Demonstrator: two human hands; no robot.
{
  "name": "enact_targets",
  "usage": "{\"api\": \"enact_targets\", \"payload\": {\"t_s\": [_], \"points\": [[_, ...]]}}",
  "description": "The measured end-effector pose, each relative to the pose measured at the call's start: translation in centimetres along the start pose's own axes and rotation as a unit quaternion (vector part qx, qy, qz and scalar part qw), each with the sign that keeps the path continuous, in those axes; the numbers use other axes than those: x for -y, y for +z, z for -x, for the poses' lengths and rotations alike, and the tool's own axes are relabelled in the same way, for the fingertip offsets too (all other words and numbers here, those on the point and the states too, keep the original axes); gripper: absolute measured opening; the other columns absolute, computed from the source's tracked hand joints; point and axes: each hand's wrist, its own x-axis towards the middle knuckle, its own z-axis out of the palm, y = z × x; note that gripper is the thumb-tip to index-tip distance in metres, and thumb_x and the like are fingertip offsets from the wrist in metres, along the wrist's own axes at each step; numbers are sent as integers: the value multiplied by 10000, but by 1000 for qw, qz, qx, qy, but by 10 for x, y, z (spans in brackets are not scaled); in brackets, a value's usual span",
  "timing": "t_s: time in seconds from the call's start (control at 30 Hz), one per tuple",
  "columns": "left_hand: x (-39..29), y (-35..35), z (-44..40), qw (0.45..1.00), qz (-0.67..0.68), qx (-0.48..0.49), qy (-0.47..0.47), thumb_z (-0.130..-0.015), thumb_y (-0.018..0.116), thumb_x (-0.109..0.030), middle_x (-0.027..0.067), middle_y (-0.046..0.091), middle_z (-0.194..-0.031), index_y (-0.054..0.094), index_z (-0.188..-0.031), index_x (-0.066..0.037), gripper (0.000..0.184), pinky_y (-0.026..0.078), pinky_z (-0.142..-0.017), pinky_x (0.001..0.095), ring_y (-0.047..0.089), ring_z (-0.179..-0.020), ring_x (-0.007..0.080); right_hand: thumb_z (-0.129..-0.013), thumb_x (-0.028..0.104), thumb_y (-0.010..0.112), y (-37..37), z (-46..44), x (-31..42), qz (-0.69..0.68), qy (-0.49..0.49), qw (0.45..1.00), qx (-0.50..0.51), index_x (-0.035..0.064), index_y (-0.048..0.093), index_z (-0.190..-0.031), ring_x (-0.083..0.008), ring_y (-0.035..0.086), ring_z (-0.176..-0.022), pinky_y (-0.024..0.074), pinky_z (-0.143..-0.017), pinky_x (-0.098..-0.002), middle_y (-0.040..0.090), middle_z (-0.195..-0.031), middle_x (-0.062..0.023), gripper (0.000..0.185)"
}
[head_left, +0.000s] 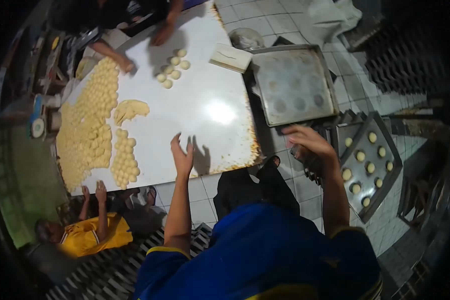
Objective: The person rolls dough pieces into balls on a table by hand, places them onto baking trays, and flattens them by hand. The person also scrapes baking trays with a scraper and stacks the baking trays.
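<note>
My left hand point(183, 157) hovers over the near part of the white table point(205, 80), thumb and fingers apart with nothing between them. To its left lies a cluster of dough balls point(125, 157), with a flat dough piece point(131, 110) beyond it. My right hand point(312, 142) is past the table's right edge, near the front of an empty, stained baking tray point(295, 85). Its fingers are stretched out, slightly blurred, and hold nothing visible. Beside it on the right, a second baking tray point(362, 187) holds spaced dough balls.
A large mass of dough pieces point(87, 120) covers the table's left side. A small group of dough balls point(172, 70) lies farther back. Across the table a person's hand point(126, 65) touches the dough; another person in a yellow shirt point(97, 234) is at left. Racks stand at right.
</note>
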Motion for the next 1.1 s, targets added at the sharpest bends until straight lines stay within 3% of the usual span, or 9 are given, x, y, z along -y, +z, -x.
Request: {"api": "enact_targets", "payload": {"t_s": [0.07, 0.1, 0.2, 0.3, 0.6, 0.7, 0.9, 0.97, 1.1], "points": [[5, -3, -65, 1000, 8, -13, 13, -1025, 725, -173, 214, 510, -1598, 477, -1624, -28, 665, 463, -1201, 527, 549, -1443, 403, -1067, 253, 765, 53, -99, 44, -38, -14, 999, 34, 14, 626, -1471, -85, 584, -646, 425, -595, -230, 731, -996, -63, 489], [5, -4, -96, 999, 17, -15, 31, -1010, 713, -165, 237, 520, -1584, 483, -1605, -4, 658, 446, -1216, 525, 531, -1443, 432, -1051, 237, 780, 70, -155, 50, 38, -38, 997, 51, 22, 634, -1480, -133, 687, -787, 539, -718, -268, 752, -1089, -84, 501], [15, -1, -193, 997, -6, -24, 78, -978, 717, -145, 255, 524, -1573, 492, -1589, 0, 668, 432, -1227, 534, 504, -1436, 468, -998, 283, 830, 136, -290, 80, 175, -135, 975, 6, 41, 645, -1497, -271, 702, -1297, 591, -1069, -413, 733, -1342, -153, 585], [26, 8, -267, 995, -54, -29, 82, -941, 748, -118, 247, 513, -1580, 496, -1601, -46, 711, 443, -1215, 550, 492, -1421, 482, -933, 225, 828, 177, -402, 102, 307, -252, 915, -74, 81, 595, -1544, -380, 696, -1291, 581, -1084, -474, 643, -1463, -215, 670], [83, 32, -336, 987, -154, 24, 45, -839, 762, -85, 220, 567, -1508, 656, -1449, -90, 620, 491, -1145, 557, 539, -1339, 480, -835, -8, 785, 200, -553, 134, 496, -199, 834, -136, 237, 658, -1499, -452, 660, -1260, 572, -1115, -527, 627, -1400, -206, 719], [87, 32, -336, 987, -147, 20, 60, -809, 760, -74, 215, 620, -1438, 693, -1387, -93, 582, 501, -1127, 573, 589, -1323, 454, -971, 73, 709, 195, -569, 125, 517, -201, 816, -163, 249, 691, -1459, -442, 681, -1257, 577, -1105, -540, 642, -1391, -223, 519], [80, 36, -344, 991, -130, -8, 28, -854, 761, -18, 202, 606, -1285, 700, -1282, -53, 433, 583, -963, 495, 668, -1119, 395, -924, 190, 831, 149, -531, 157, 369, -188, 906, -86, 156, 708, -1414, -368, 739, -1191, 622, -1011, -470, 702, -1377, -169, 506], [39, 34, -335, 993, -113, -18, -8, -864, 771, -24, 187, 600, -1256, 691, -1289, -40, 433, 592, -940, 466, 671, -1091, 366, -957, 169, 843, 117, -468, 173, 10, -176, 984, 38, 107, 691, -1416, -250, 741, -1194, 628, -968, -371, 712, -1367, -112, 488], [-81, 97, -284, 998, 48, 30, 37, -876, 821, -16, 88, 647, -1307, 639, -1350, -52, 509, 621, -917, 372, 672, -1121, 223, -995, 62, 824, -13, -357, 107, -137, -273, 952, 6, 24, 631, -1452, -171, 714, -1148, 624, -958, -339, 697, -1351, -101, 498]]}}
